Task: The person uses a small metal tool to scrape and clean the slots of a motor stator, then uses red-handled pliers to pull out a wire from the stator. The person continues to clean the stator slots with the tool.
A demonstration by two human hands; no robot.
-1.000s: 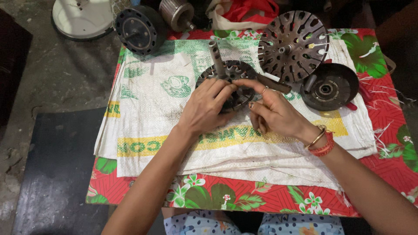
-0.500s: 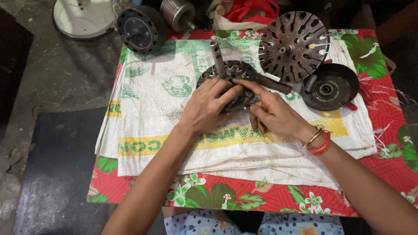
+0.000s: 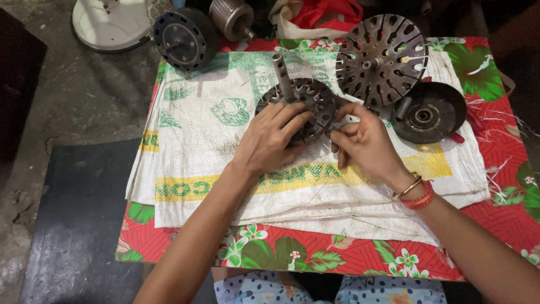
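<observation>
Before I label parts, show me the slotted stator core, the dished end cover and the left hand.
Slotted stator core (image 3: 315, 95), head view, rim.
Dished end cover (image 3: 444, 107), head view, wall.
Left hand (image 3: 270, 138), head view, back.

A stained grey concrete floor (image 3: 84, 90) with a dark mat (image 3: 73, 225) beside the red floral tablecloth (image 3: 489, 163).
</observation>
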